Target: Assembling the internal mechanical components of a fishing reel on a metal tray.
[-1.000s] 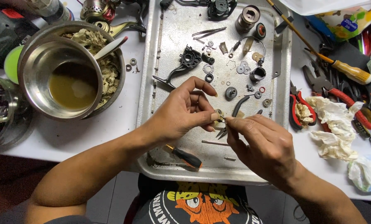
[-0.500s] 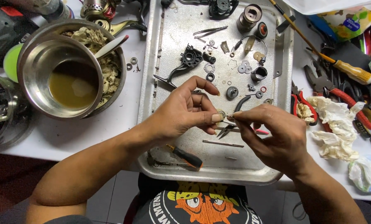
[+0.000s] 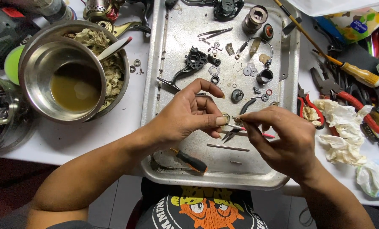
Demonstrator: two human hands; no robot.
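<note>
Part in hand: small brass ring (image 3: pixel 226 117) — pinched at the left hand (image 3: pixel 189 114) fingertips, above the tray's (image 3: pixel 155 85) centre.
Left hand: clenched on the ring, thumb under.
Right hand (image 3: pixel 282 135): pinching a thin pin-like piece, too small to identify — tip touching the ring.
Relation: ring lies at 9 o'clock from the right fingertips; pin axis runs 9–3.
Nearer hand: left.
Counts: one ring, two hands, one pair of red-handled tweezers (image 3: pixel 240 129) beneath, one steel bowl (image 3: pixel 66 82) at 9 o'clock.
</note>
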